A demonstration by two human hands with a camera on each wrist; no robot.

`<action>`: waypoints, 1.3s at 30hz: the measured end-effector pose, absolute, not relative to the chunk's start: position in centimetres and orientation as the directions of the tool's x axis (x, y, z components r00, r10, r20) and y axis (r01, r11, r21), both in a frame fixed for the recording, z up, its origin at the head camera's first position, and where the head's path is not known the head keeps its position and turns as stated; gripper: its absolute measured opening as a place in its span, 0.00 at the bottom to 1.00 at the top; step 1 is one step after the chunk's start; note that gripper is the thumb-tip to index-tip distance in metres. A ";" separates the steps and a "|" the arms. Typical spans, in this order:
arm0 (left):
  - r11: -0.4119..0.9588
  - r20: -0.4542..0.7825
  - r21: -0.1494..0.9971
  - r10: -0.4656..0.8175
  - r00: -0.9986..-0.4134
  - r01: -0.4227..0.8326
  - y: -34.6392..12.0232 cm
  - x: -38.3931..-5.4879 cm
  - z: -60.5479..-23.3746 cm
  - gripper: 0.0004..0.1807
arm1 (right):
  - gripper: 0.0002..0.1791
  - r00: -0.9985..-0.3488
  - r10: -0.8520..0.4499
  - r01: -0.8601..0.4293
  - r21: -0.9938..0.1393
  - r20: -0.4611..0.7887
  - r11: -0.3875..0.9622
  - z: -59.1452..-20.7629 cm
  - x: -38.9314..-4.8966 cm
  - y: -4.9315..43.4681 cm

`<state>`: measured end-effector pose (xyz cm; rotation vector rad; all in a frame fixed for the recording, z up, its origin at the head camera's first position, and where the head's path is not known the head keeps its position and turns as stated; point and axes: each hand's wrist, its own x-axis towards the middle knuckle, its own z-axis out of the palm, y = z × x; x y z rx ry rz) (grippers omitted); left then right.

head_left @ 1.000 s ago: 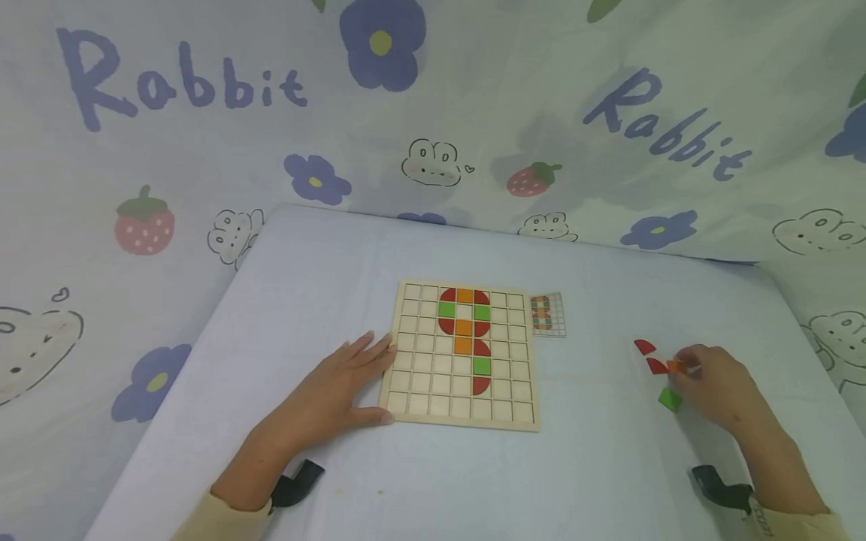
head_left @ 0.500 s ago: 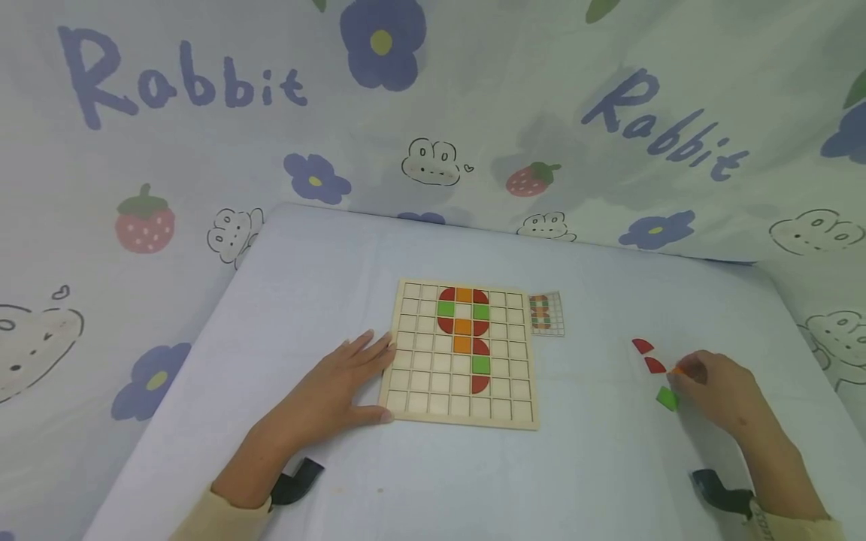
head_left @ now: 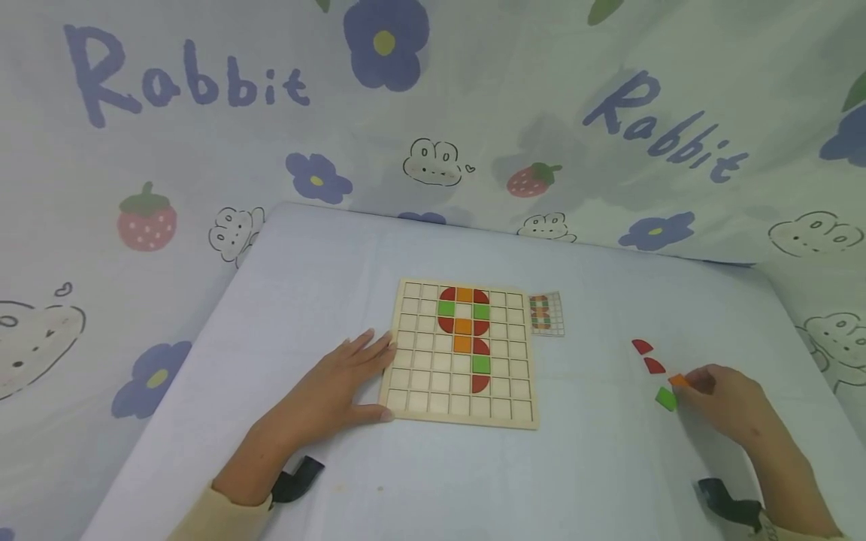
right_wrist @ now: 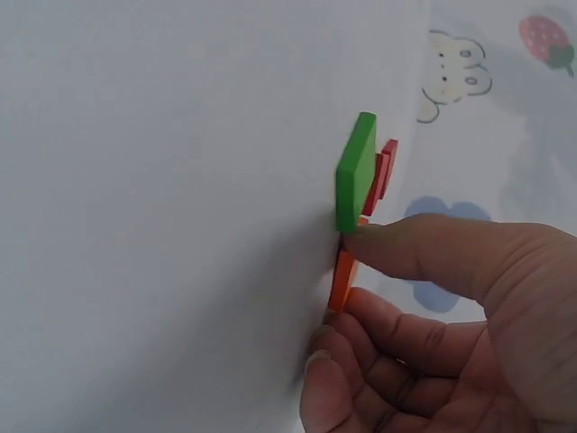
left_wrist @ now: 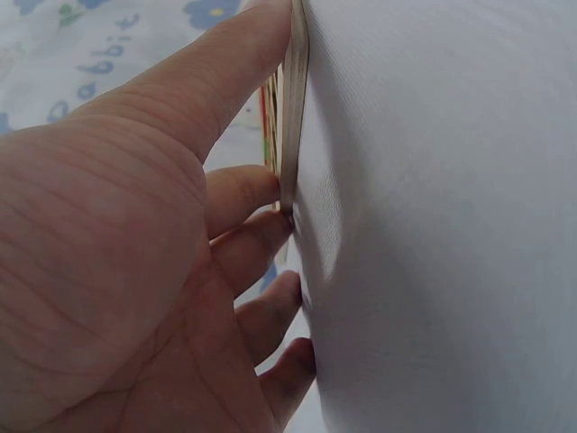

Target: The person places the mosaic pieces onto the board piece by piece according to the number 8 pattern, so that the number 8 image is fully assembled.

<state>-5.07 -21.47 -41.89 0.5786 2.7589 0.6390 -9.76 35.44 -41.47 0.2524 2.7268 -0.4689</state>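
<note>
In the head view my left hand (head_left: pixel 334 391) lies along the left side of a wooden grid board (head_left: pixel 413 383), fingers spread and touching its edge. Red, orange and green tiles fill some of the board's squares in a curved pattern. On the right, my right hand (head_left: pixel 727 402) pinches an orange square tile (head_left: pixel 679 381) at table level, between thumb and forefinger. A green square tile (head_left: pixel 666 399) lies close to the thumb, as the right wrist view also shows. Two red quarter-round tiles, a nearer one (head_left: pixel 654 366) and a farther one (head_left: pixel 643 346), lie just beyond.
A small pattern card (head_left: pixel 546 314) with a printed grid lies against the board's upper right side. White cloth (head_left: pixel 588 451) covers the table. A printed fabric backdrop (head_left: pixel 473 113) rises behind and beside it.
My right hand has drawn slightly toward the near right, leaving more of the orange tile showing. The green tile has shifted slightly. My left hand and the board stay put.
</note>
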 end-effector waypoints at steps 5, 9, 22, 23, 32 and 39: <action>0.822 -0.146 0.465 0.437 -0.888 0.328 -21.5 -5.1 -42.0 0.53 | 0.30 -0.907 0.151 0.280 -0.295 -0.394 0.913 -41.5 -9.5 35.1; 0.822 -0.143 0.464 0.439 -0.887 0.332 -21.5 -5.1 -42.0 0.53 | 0.31 -0.923 0.142 0.265 -0.322 -0.359 0.909 -41.3 -9.1 34.6; 0.824 -0.145 0.462 0.436 -0.888 0.329 -21.6 -5.1 -41.9 0.53 | 0.20 -0.985 -0.121 -0.053 -0.448 -0.125 0.892 -39.0 -7.7 27.0; 0.823 -0.144 0.462 0.436 -0.888 0.330 -21.5 -5.1 -41.9 0.53 | 0.19 -0.984 -0.148 -0.084 -0.457 -0.104 0.885 -38.9 -7.6 26.2; 0.817 -0.132 0.469 0.441 -0.888 0.336 -21.5 -5.1 -41.7 0.52 | 0.14 -0.947 -0.318 -0.259 -0.462 -0.052 0.848 -38.7 -7.6 19.0; 0.815 -0.134 0.474 0.441 -0.887 0.334 -21.5 -5.1 -42.0 0.52 | 0.13 -0.897 -0.439 -0.367 -0.460 -0.057 0.808 -39.4 -7.9 14.0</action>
